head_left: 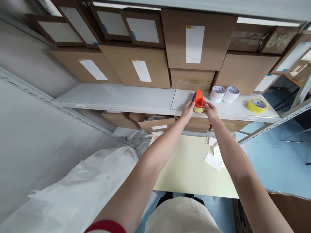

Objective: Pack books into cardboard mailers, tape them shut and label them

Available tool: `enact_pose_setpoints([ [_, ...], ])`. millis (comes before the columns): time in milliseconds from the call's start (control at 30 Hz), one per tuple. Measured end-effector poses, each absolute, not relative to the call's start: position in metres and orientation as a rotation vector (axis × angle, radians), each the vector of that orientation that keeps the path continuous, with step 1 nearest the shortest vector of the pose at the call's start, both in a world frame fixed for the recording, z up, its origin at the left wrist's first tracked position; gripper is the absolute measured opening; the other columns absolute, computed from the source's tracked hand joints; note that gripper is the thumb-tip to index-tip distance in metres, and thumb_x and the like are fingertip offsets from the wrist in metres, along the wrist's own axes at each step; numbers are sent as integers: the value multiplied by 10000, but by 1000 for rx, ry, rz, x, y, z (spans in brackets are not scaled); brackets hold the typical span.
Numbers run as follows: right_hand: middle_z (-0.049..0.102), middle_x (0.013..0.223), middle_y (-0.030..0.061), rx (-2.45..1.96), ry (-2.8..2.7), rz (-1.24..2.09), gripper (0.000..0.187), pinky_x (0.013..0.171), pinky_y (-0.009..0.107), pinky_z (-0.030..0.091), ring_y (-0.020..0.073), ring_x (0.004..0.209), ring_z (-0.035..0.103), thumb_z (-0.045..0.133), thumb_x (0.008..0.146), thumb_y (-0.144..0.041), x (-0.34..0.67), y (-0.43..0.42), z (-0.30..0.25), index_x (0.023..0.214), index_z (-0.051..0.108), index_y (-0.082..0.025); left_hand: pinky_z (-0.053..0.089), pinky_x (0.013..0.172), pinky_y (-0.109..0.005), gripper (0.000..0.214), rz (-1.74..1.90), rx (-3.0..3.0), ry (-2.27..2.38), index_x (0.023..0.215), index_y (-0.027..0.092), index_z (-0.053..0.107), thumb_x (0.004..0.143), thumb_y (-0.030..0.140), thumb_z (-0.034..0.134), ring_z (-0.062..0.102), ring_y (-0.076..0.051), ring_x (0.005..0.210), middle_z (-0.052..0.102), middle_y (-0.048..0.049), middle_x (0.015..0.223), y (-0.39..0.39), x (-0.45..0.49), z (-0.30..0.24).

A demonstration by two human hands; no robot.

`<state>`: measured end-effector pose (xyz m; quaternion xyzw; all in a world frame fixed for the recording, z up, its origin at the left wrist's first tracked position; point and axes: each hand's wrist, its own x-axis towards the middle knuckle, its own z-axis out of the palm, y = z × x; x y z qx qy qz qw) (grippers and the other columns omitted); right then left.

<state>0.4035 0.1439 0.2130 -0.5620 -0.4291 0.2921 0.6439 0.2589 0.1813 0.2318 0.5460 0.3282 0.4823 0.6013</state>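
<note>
An orange tape dispenser (pixel 198 95) with a blue edge is at the front of the white shelf (pixel 116 95), between my two hands. A pale yellow roll of tape (pixel 199 110) shows at its lower side. My left hand (pixel 188 110) is closed on the dispenser's left side. From the right, my right hand (pixel 211 111) pinches its other side near the roll; the exact fingertip contact is too small to make out. Two stacks of white tape rolls (pixel 217 94) stand just right of my right hand. Farther right lies a bright yellow tape roll (pixel 257 105).
Labelled cardboard boxes (pixel 145 68) line the back of the shelf. Below are an opened box (pixel 156 124) and a pale yellow table (pixel 187 165) with white papers (pixel 213 161). White sheeting (pixel 97 181) heaps at left. A metal upright (pixel 279 121) stands at right.
</note>
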Motion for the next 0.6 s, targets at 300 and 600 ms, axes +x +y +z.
enact_pose_setpoints([
  [300,699,1135,65,-1160,-801,814,510,954,437,523,225,1098,647,649,795,-548,395,12,199,1187,648,-222,484,1018,-427,545,1186,1251,756,1164,229,648,836,655,556,538,-264,1283,642,-82,1295,67,230,213],
  [600,726,1086,101,-1370,-488,982,544,929,516,535,278,1048,660,690,682,-681,362,-124,75,959,719,-214,535,935,-454,587,863,1026,1041,952,198,660,761,741,549,585,-293,1209,659,-132,1207,-57,202,100],
])
